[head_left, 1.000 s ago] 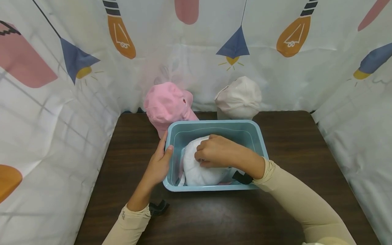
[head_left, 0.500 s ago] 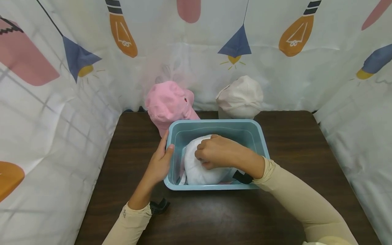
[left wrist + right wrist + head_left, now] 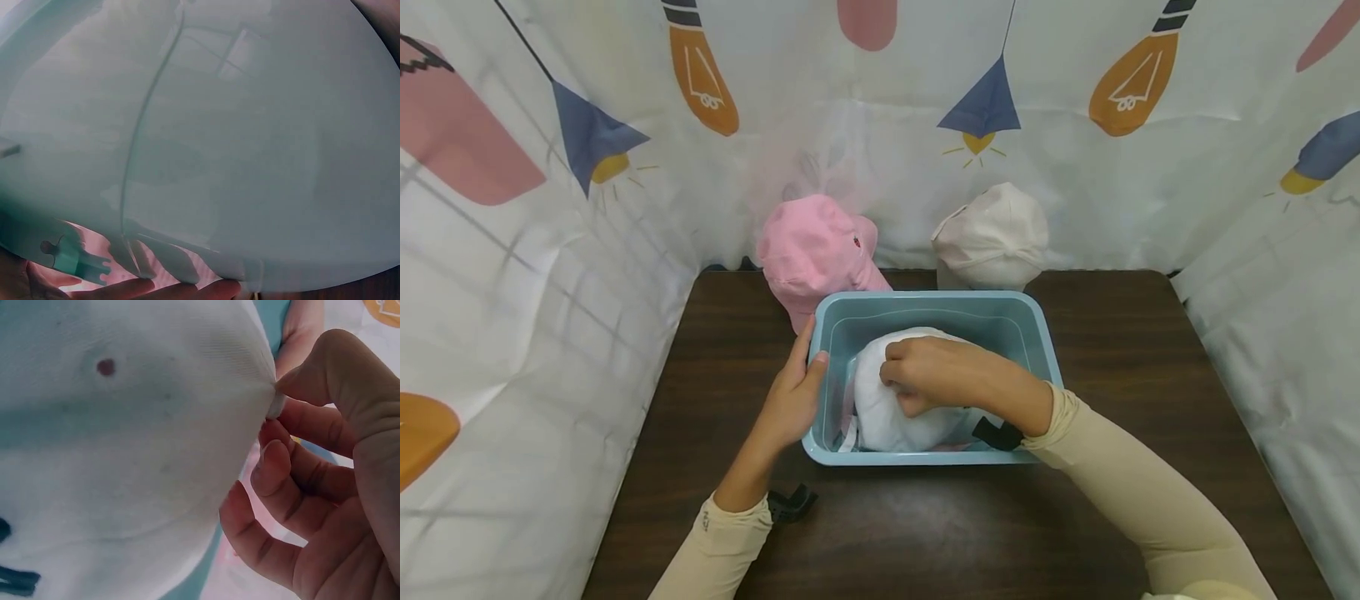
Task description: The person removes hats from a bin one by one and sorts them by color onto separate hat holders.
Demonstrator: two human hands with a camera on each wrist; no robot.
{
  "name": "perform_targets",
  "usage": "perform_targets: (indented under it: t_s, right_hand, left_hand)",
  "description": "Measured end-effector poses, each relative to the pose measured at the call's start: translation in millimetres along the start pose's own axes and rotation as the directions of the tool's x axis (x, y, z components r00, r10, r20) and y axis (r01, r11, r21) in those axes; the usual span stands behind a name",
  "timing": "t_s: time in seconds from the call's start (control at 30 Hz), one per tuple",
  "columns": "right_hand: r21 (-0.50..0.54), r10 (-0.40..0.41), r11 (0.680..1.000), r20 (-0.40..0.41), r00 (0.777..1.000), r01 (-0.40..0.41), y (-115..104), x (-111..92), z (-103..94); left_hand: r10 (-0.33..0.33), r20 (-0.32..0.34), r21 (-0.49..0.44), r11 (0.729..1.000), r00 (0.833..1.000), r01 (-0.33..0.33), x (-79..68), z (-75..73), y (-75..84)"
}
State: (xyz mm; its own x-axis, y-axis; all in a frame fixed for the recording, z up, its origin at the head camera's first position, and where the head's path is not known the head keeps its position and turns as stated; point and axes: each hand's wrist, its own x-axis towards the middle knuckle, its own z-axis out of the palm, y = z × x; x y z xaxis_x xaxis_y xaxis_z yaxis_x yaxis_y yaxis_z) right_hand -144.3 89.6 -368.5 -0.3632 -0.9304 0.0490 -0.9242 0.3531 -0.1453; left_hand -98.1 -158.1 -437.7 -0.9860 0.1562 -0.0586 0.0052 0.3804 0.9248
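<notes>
A white fabric hat point(image 3: 880, 417) lies dome up inside a light blue plastic tub point(image 3: 928, 458). My right hand point(image 3: 936, 375) reaches over the tub and pinches the hat's cloth between thumb and forefinger. In the right wrist view, the cloth point(image 3: 137, 469) is drawn to a point at those fingertips, with the other fingers curled loosely below. Dark stitched marks show at its lower left. My left hand point(image 3: 792, 400) grips the tub's left side, thumb at the rim and fingers along the outside. Those fingers point(image 3: 215, 289) show under the wall in the left wrist view.
Behind the tub, a pink cap point(image 3: 816, 250) stands at the left and a cream cap point(image 3: 992, 237) at the right. Part of a white strap point(image 3: 848, 437) lies beside the hat. A printed white cloth point(image 3: 887, 150) hangs close around the dark table point(image 3: 887, 533).
My right hand has dipped slightly toward the near side, and more of the white hat's far edge shows above it. The left hand stays at the tub, and the head view has shifted a little.
</notes>
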Motion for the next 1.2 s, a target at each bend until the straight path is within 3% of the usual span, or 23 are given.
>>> perform_targets:
  t_s: [0.3, 0.43, 0.8, 1.03, 1.2]
  right_hand:
    - [-0.158, -0.099, 0.985, -0.190, 0.977, 0.069, -5, -19, -10.5]
    - [-0.147, -0.095, 0.988, -0.290, 0.952, 0.053, -1, -39, -23.1]
    - [-0.016, -0.019, 1.000, -0.528, 0.849, 0.012, 19, -78, -52.2]
    - [-0.030, 0.092, 0.990, -0.599, 0.795, -0.137, 16, -95, -77.0]
    - [-0.019, 0.129, 0.980, -0.698, 0.705, -0.198, 15, -103, -97.5]
  left_hand:
    - [0.010, 0.004, 0.010, 1.000, 1.000, -0.010, 0.8, 2.6, 2.2]
    - [0.011, 0.007, 0.014, 1.000, 1.000, -0.011, 0.8, 2.9, 3.9]
    - [-0.039, -0.021, 0.050, 0.998, 0.999, 0.040, -1.1, -2.0, 4.7]
    - [-0.005, -0.007, 0.056, 0.998, 1.000, 0.006, 1.9, -1.9, 3.6]
    - [-0.013, -0.018, 0.074, 0.997, 1.000, 0.014, 2.0, 1.3, 3.0]
